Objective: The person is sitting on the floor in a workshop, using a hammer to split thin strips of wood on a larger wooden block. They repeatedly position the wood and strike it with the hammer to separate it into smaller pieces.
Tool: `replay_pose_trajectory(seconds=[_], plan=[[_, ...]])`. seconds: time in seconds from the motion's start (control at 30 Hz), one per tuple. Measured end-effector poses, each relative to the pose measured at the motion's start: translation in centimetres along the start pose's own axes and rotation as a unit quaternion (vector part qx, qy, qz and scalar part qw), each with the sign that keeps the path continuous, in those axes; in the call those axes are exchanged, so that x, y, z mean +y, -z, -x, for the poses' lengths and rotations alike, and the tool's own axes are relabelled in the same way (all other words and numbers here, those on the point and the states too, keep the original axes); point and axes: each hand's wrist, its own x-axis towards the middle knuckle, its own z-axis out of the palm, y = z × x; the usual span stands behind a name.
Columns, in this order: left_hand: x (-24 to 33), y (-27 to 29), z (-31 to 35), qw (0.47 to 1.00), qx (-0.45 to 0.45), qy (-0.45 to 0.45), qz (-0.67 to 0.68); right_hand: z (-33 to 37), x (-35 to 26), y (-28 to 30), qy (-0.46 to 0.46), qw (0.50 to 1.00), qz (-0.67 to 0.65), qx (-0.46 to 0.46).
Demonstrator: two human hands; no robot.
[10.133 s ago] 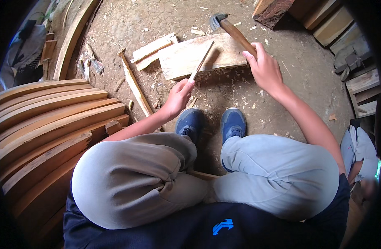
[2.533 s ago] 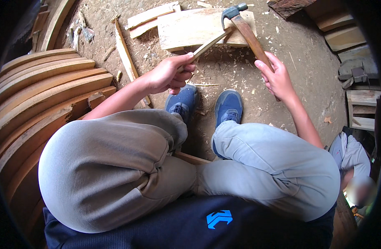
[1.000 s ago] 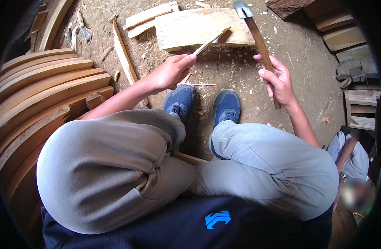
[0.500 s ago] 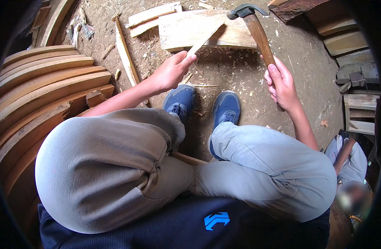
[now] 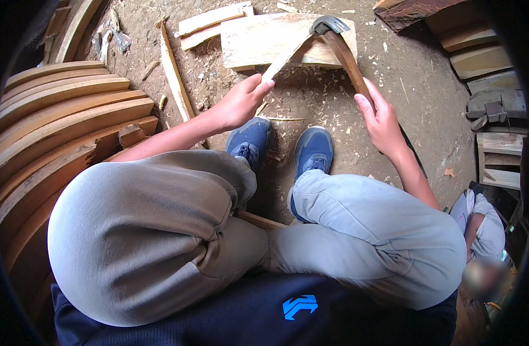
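My left hand (image 5: 243,102) is closed around the near end of a thin pale wooden strip (image 5: 283,62). The strip slants up to the right, its far end over a thick wooden block (image 5: 264,37) on the ground. My right hand (image 5: 383,122) grips the brown wooden handle of a hand adze (image 5: 346,56). Its dark metal head is at the strip's far end, above the block; whether they touch I cannot tell.
Curved planks (image 5: 74,115) are stacked at left. Narrow offcuts (image 5: 214,24) lie beside the block, and chips litter the dirt floor (image 5: 414,98). More timber (image 5: 478,60) is piled at right. Another person (image 5: 486,228) sits at lower right. My shoes (image 5: 313,150) stand before the block.
The adze has swung left and slightly down, bringing its head to the strip's far end. My right hand moved a little left with it; my left hand and the strip have barely moved.
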Motion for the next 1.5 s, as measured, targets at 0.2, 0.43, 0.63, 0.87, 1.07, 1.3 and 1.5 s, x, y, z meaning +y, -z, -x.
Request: replay_pose_trajectory(seconds=[0.2,0.43,0.63,0.87,1.07,1.3,1.5], plan=[[-0.5,0.2,-0.5,1.0,-0.004,-0.023,-0.021,0.8,1.1,0.9,-0.046,0.99,-0.108,-0.078],[-0.1,0.0,-0.4,1.0,-0.006,-0.012,-0.013,0.8,0.5,1.0,-0.024,0.995,-0.086,-0.038],[1.3,0.2,0.4,0.999,-0.018,0.028,0.036,0.3,-1.5,2.3,0.019,0.998,-0.064,0.001],[-1.1,-0.3,-0.7,0.998,0.024,-0.026,-0.048,0.6,-1.4,0.4,0.032,0.997,0.068,-0.012],[0.6,-0.1,0.2,0.997,-0.006,0.034,0.062,0.2,-1.8,0.9,0.068,0.995,-0.01,0.07],[1.1,0.1,0.3,0.98,-0.071,0.077,0.171,0.3,-1.5,-0.3,0.052,0.998,0.034,0.005],[1.3,-0.4,-0.3,0.976,-0.084,0.07,0.19,-0.5,-2.7,0.6,0.055,0.997,0.041,0.022]])
